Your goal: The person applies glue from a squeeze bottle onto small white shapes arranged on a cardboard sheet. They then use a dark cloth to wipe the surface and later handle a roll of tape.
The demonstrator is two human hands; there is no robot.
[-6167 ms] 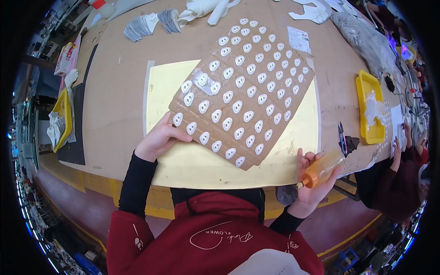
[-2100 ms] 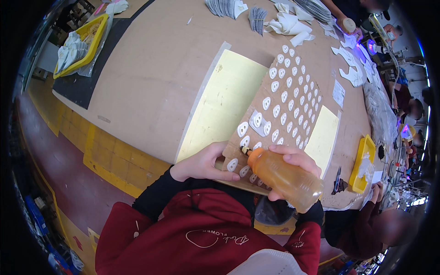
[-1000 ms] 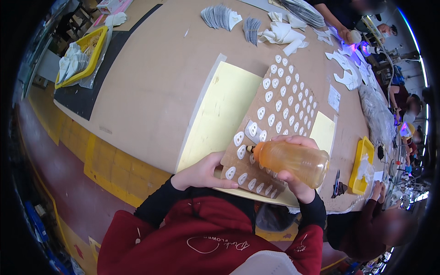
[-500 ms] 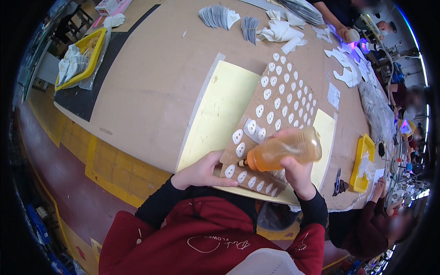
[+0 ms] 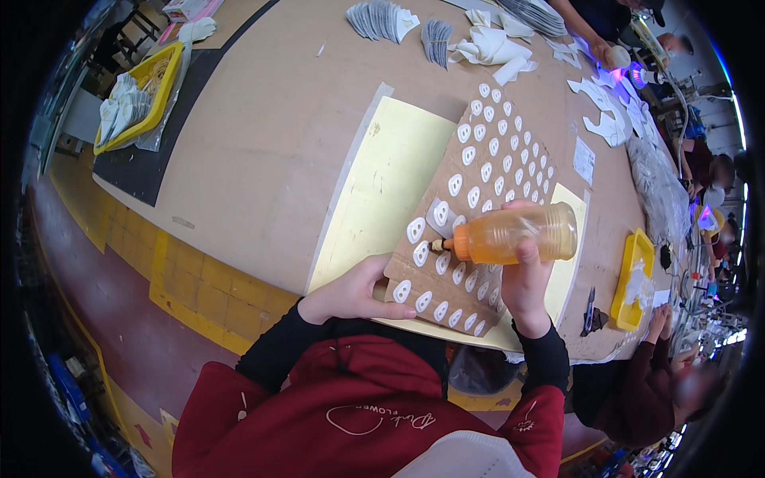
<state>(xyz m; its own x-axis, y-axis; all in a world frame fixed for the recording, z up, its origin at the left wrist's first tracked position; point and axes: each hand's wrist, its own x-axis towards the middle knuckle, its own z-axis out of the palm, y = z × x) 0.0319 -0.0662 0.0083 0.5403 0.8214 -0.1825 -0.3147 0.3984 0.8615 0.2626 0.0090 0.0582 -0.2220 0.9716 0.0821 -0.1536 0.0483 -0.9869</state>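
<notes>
My right hand (image 5: pixel 527 275) is wrapped round a squeeze bottle (image 5: pixel 510 235) of amber liquid, tilted on its side. Its narrow dark tip points left, at or just above a white rounded piece (image 5: pixel 421 253) with small holes, near the left edge of a brown cardboard sheet (image 5: pixel 414 280). Rows of such white pieces cover the sheet. My left hand (image 5: pixel 356 291) grips the sheet's near left corner, thumb on top and the other fingers hidden beneath it. Under the cardboard lies a pale yellow sheet (image 5: pixel 370 171) on the table.
Grey-white stacked pieces (image 5: pixel 382 21) and white scraps (image 5: pixel 494 48) lie at the far side. A yellow tray (image 5: pixel 163 99) stands far left, another yellow tray (image 5: pixel 629 307) at right beside a pen (image 5: pixel 589 311). Other people work along the right, one with a bottle near a purple lamp (image 5: pixel 635 76).
My right hand has moved the bottle slightly away from me and to the right, its tip going from the nearest row to a piece farther up. My left hand stays at the corner.
</notes>
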